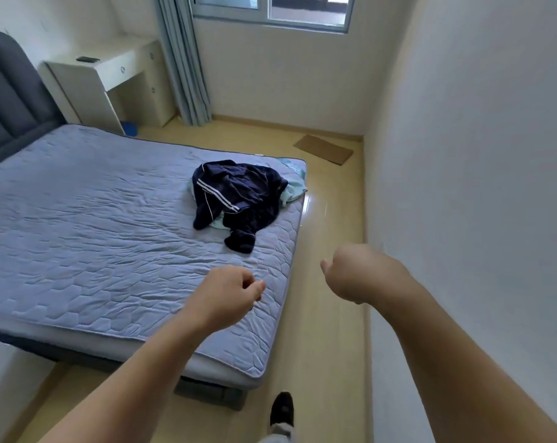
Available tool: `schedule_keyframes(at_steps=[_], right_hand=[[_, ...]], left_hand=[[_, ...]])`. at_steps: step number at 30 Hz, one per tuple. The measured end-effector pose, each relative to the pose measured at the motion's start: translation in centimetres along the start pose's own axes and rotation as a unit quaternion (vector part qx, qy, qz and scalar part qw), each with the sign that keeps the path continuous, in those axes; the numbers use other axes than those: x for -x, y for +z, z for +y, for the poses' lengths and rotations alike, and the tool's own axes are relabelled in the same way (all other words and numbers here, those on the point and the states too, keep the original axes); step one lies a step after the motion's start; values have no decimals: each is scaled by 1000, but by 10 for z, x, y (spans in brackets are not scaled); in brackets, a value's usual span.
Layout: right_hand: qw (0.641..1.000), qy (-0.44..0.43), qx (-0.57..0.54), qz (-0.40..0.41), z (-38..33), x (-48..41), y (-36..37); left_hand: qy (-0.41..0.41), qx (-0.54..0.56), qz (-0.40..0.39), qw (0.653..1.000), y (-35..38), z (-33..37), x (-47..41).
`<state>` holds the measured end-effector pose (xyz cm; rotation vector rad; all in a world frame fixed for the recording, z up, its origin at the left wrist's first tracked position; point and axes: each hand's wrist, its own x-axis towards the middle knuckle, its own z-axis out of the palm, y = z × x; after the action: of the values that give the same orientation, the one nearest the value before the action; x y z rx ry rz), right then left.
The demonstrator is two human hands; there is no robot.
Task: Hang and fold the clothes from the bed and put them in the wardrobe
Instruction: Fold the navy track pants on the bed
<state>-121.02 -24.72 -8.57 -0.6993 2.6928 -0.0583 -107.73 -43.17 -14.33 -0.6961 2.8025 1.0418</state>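
Counts two garments on the bed [95, 219], near its far right corner: one navy jacket [239, 199] heaped over one pale green garment [291, 190]. Counts two hands, well apart from both: left hand [229, 292] grip curled closed, empty; right hand [357, 273] grip fisted, empty.

Person, viewed from own head: left forearm [149, 356] and right forearm [456, 340], both bare along the whole visible length from the lower frame edge to the wrist. Left hand [229, 294] and right hand [357, 273], both bare. One foot visible at the bottom edge, in a black shoe [282, 409] with a rounded toe, met by the hem of a light grey trouser leg [280, 432].
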Motion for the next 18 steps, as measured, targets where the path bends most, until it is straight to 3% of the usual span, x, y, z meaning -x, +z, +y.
schedule_keyframes(at_steps=[10, 18], right_hand=[[995, -26, 59, -72, 52, -259, -45], [978, -88, 127, -141, 70, -466, -74]], left_hand=[[-81, 0, -2, 997, -7, 39, -247], [-198, 53, 47, 978, 10, 37, -395]])
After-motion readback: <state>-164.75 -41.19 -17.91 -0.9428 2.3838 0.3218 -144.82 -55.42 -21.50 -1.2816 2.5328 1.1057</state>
